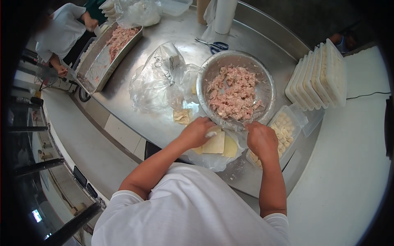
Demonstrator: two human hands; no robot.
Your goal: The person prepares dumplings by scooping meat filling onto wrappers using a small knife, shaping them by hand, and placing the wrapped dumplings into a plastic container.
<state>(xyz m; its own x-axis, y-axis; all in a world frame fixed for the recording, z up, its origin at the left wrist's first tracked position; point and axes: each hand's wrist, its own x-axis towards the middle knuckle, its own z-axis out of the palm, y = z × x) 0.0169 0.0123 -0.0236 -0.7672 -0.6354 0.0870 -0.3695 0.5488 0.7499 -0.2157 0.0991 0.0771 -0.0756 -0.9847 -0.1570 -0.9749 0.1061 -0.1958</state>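
Observation:
My left hand (pixel 198 132) is closed above a stack of pale yellow wrappers (pixel 214 143), around something white and small that I cannot make out. The wrappers lie on a clear plastic sheet (pixel 214 163). Near the front rim of a metal bowl (pixel 267 74) my right hand (pixel 262 138) is closed; what its fingers hold is hidden. Pink minced filling (pixel 233 92) fills much of the bowl. Right of the bowl, a plastic container (pixel 301 116) holds many folded dumplings (pixel 283 131), partly behind my right hand. Some wrapper pieces (pixel 182 116) lie left of the bowl.
Blue-handled scissors (pixel 218 47) lie behind the bowl. A marked plastic bag (pixel 158 80) is at its left. Stacked containers (pixel 316 78) stand at the right. At the upper left, another person (pixel 61 33) stands by a metal tray (pixel 93 78) of filling.

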